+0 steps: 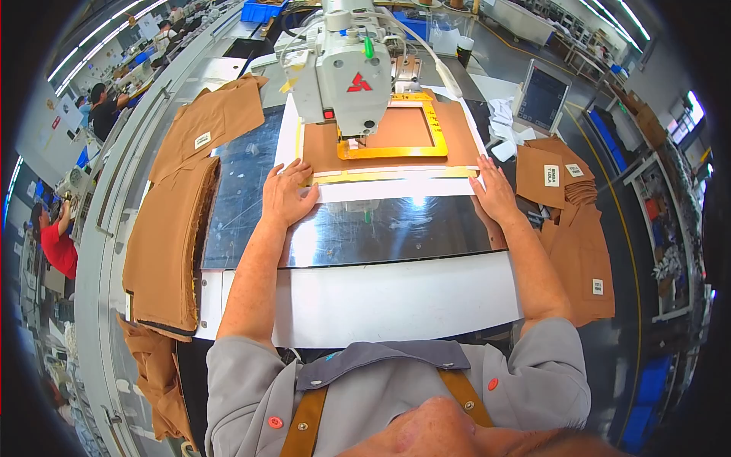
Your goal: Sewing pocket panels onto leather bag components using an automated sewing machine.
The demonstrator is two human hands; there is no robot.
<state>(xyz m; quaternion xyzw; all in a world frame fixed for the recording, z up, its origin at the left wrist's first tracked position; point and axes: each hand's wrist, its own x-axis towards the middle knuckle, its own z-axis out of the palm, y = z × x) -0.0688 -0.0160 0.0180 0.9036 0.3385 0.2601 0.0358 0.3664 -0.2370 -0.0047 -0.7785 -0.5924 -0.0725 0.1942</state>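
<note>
My left hand [289,192] rests with fingers spread on the near left corner of a flat white template [388,187]. At the near right corner, my right hand [495,190] lies with its fingers stretched along the edge. Brown fabric [324,156] lies in the template, with a strip of pale yellow tape along its near side. On top of the fabric sits a yellow-orange rectangular frame [392,152]. The grey head of an industrial sewing machine [343,84] hangs over the frame's left part and hides some of it. Under my wrists is a shiny metal plate [388,236].
A thick stack of brown fabric pieces [164,251] stands left of the plate, with more pieces [209,122] behind it. Labelled brown pieces [582,259] lie at the right, near a tilted screen [542,95] and crumpled white scraps [500,114]. Other people work at the far left.
</note>
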